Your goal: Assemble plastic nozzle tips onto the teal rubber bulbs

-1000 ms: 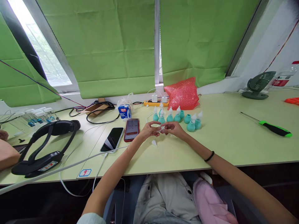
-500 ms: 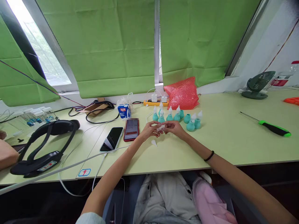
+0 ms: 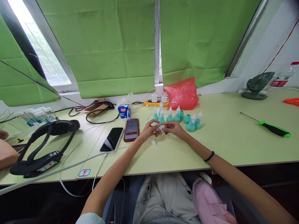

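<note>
Between the fingertips of my left hand (image 3: 150,129) and my right hand (image 3: 174,128) is a small white translucent piece (image 3: 161,128). Both hands are closed in a pinch on it; fingers cover much of it, so its exact kind does not show. Just behind my hands stand several teal bulb-shaped bases with white pointed tips, one of them a teal bulb (image 3: 169,117). To the right are an open teal base (image 3: 187,118) without a tip and a tipped bulb (image 3: 190,125). A loose white pointed tip (image 3: 154,143) lies on the table below my left hand.
Left of my hands lie a red-cased phone (image 3: 131,130) and another phone (image 3: 112,139) with a white cable. A black headset (image 3: 44,146) sits further left, near another person's hand (image 3: 3,135). A screwdriver (image 3: 274,128) lies right; red bubble wrap (image 3: 183,95) is behind.
My fingers have shifted very slightly around the white piece. The other person's hand at the far left has moved a little into view.
</note>
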`<action>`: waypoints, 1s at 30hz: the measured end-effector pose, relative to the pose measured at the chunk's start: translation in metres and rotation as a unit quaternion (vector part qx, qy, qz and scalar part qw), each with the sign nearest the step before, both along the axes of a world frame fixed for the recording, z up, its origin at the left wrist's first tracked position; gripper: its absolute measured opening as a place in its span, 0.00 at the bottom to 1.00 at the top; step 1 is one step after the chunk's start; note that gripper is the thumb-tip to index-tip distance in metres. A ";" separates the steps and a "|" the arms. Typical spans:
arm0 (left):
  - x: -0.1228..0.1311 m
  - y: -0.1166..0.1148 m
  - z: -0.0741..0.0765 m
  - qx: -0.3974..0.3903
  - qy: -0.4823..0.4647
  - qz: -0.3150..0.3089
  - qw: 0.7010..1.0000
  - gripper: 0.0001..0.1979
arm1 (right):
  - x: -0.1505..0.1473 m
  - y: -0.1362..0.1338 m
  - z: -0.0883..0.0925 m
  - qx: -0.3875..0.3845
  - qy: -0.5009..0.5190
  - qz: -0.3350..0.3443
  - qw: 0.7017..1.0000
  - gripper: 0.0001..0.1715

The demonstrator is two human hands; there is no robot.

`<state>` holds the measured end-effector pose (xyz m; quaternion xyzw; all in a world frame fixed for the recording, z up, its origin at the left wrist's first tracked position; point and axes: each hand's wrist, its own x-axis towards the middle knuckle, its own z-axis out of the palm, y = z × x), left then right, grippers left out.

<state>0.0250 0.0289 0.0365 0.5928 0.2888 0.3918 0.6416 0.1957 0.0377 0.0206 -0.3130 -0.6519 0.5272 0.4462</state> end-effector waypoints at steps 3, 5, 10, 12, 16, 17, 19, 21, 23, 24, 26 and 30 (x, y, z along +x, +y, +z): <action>0.000 0.002 0.000 -0.015 0.005 -0.008 1.000 0.14 | 0.000 0.000 0.001 0.001 0.001 -0.004 1.000 0.21; 0.000 0.003 0.000 -0.023 0.010 -0.009 1.000 0.14 | 0.000 0.000 0.001 0.002 0.000 -0.006 1.000 0.21; 0.000 0.004 -0.001 -0.027 0.016 -0.003 0.999 0.12 | 0.001 0.001 0.000 0.003 -0.002 -0.005 1.000 0.22; -0.001 0.003 -0.001 -0.025 0.019 0.000 1.000 0.12 | 0.001 0.000 0.000 0.004 -0.003 -0.003 1.000 0.22; -0.001 0.003 0.000 -0.020 0.022 0.010 1.000 0.11 | 0.000 0.000 0.000 0.004 -0.005 -0.002 1.000 0.21; -0.001 0.002 0.000 -0.019 0.022 0.011 1.000 0.11 | 0.000 0.000 0.000 0.004 -0.005 -0.002 1.000 0.21; -0.001 0.002 0.000 -0.017 0.024 0.014 0.999 0.11 | 0.000 0.000 0.000 0.003 -0.006 -0.002 1.000 0.21; -0.001 0.002 0.000 -0.016 0.024 0.014 0.999 0.11 | 0.000 0.001 -0.001 0.003 -0.006 -0.004 1.000 0.21; 0.000 0.002 -0.001 -0.017 0.023 0.015 0.999 0.11 | 0.000 0.001 -0.001 0.004 -0.005 -0.008 1.000 0.22; 0.000 0.002 -0.001 -0.017 0.023 0.015 0.999 0.11 | 0.000 0.001 -0.001 0.005 -0.003 -0.010 1.000 0.22; 0.000 0.002 -0.002 -0.020 0.024 0.015 0.999 0.11 | 0.000 0.001 -0.001 0.007 -0.002 -0.013 1.000 0.22; 0.000 0.003 -0.001 -0.025 0.029 0.016 0.999 0.12 | 0.000 0.001 -0.002 0.011 -0.003 -0.010 1.000 0.22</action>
